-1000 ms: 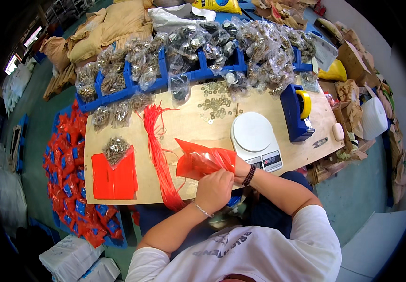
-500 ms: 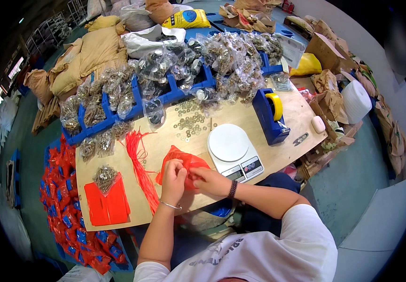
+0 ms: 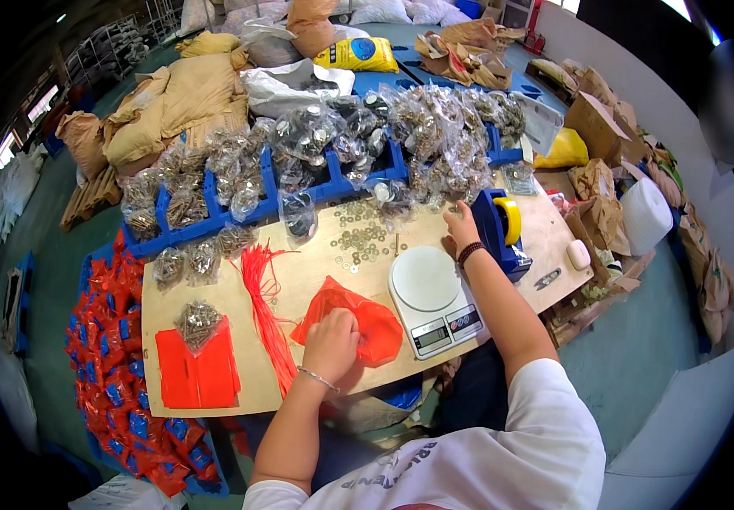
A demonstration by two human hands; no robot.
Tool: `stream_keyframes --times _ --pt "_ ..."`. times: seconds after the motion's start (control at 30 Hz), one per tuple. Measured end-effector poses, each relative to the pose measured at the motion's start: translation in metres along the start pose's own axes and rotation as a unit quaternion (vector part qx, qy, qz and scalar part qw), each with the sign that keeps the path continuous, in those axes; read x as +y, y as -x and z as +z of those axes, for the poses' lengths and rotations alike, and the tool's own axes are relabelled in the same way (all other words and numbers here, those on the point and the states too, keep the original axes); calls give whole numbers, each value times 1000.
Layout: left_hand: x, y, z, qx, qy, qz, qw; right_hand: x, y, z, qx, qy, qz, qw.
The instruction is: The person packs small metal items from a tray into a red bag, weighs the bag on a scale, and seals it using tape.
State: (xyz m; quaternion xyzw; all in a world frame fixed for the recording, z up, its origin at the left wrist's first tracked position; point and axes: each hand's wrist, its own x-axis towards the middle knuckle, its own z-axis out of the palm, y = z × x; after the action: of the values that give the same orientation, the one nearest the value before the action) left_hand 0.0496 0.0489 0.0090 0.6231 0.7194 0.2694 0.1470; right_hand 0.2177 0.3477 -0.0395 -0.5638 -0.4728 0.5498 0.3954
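Observation:
My left hand (image 3: 333,342) is closed on a red plastic bag (image 3: 377,330), whose mouth spreads out to the right over the table. My right hand (image 3: 462,226) is stretched forward, fingers apart, beside the blue tape dispenser (image 3: 493,234) with its yellow roll. Its fingertips are close to the heaped clear bags of metal hardware (image 3: 442,174). Between my arms lies a white digital scale (image 3: 426,280). Loose washers (image 3: 358,236) are scattered beyond the red bag. Red ties (image 3: 270,319) run in a bundle to its left.
Blue bins (image 3: 248,219) full of bagged parts line the table's far edge. A stack of flat red bags (image 3: 200,370) lies front left, under a bag of screws (image 3: 199,321). Filled red packets (image 3: 116,382) are piled left of the table. A soap-shaped white object (image 3: 578,254) sits right.
My right hand has left the red bag and reached forward right, next to the tape dispenser. The left hand keeps the bag, which is spread wider. The view has shifted slightly.

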Motion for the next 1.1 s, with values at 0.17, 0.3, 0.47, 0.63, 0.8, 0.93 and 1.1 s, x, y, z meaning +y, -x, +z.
stream_keyframes --times 0.17,0.3,0.47,0.63,0.8,0.93,1.1 --pt "2 0 0 -2 -10 2 1000 11 -50 17 74 22 -30 997" --pt "-6 5 3 23 -30 19 999 11 -59 31 98 90 -25 991" --pt "-2 4 24 41 -106 28 993 25 -45 25 -115 -28 67 991" --pt "6 6 48 98 -201 59 973 -61 31 -5 -144 -104 -49 983" --pt "9 7 52 161 -170 58 970 -112 0 -79 -67 -187 -173 965" --pt "1 4 62 195 -177 62 963 -78 -86 -164 130 -83 -257 954" --pt "-9 2 68 206 -169 65 962 -1 -162 -237 216 32 -160 963"
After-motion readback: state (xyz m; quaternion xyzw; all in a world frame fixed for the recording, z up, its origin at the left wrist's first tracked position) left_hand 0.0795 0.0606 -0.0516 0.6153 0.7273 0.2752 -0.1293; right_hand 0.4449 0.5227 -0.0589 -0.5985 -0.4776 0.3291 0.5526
